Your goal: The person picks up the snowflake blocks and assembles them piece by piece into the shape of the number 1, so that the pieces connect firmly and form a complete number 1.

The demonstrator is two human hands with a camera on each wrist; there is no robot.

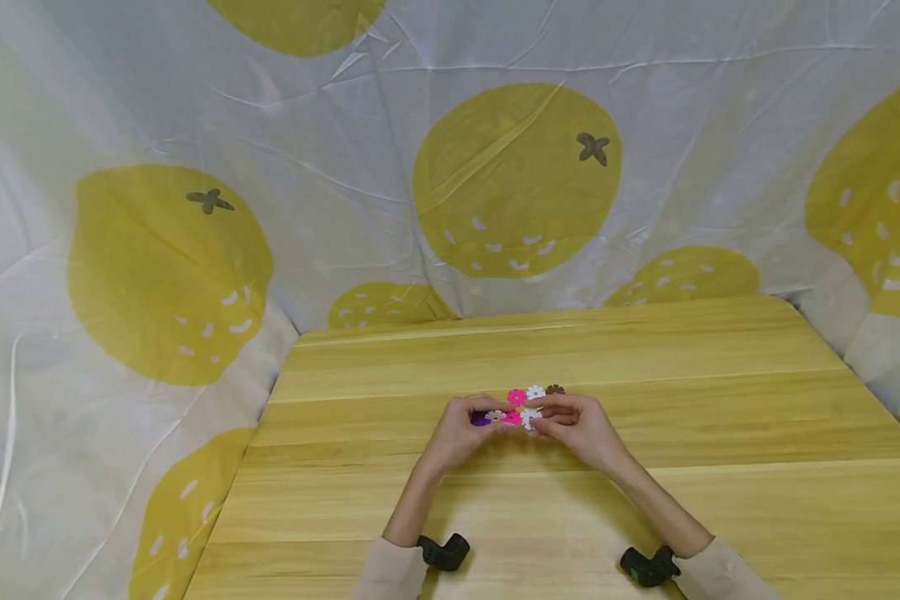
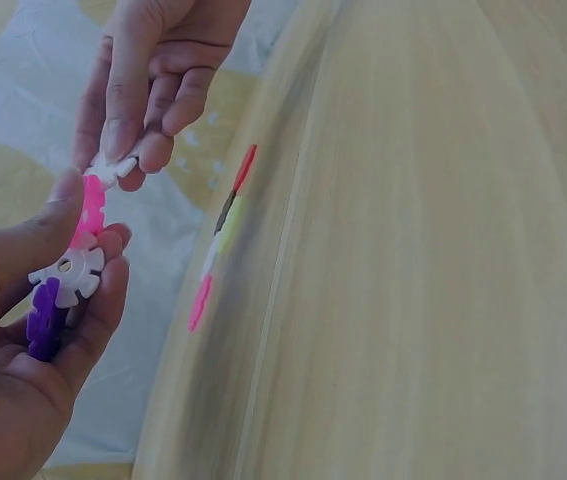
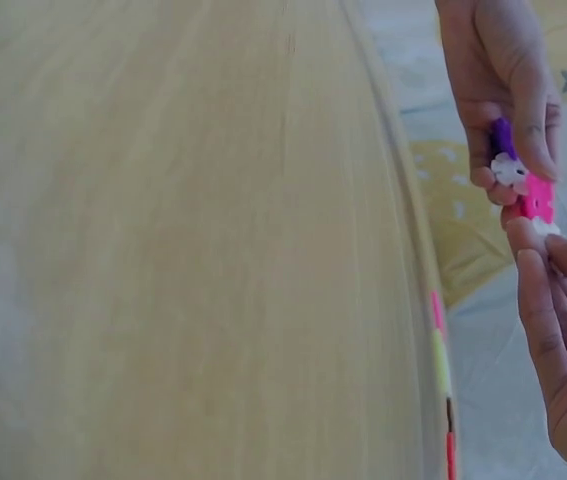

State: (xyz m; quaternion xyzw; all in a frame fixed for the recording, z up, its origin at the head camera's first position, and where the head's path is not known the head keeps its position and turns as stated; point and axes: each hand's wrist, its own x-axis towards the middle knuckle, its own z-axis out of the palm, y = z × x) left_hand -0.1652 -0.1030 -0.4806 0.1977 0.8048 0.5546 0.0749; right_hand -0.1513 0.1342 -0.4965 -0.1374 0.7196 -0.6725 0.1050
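Observation:
Both hands meet over the table around a short chain of small notched plastic discs, the snowflake-shaped interlocking kind. My left hand grips the chain between thumb and fingers, at a purple disc, a white disc and a pink disc. At the chain's far end, my right hand pinches another white disc between thumb and fingertips, right at the pink disc's edge. In the right wrist view, fingers partly hide this end disc.
Just beyond the hands, more discs lie on the wooden table: a pink one, a white one and a brown one. The left wrist view also shows a red disc and a yellow-green one. A fruit-patterned cloth hangs behind.

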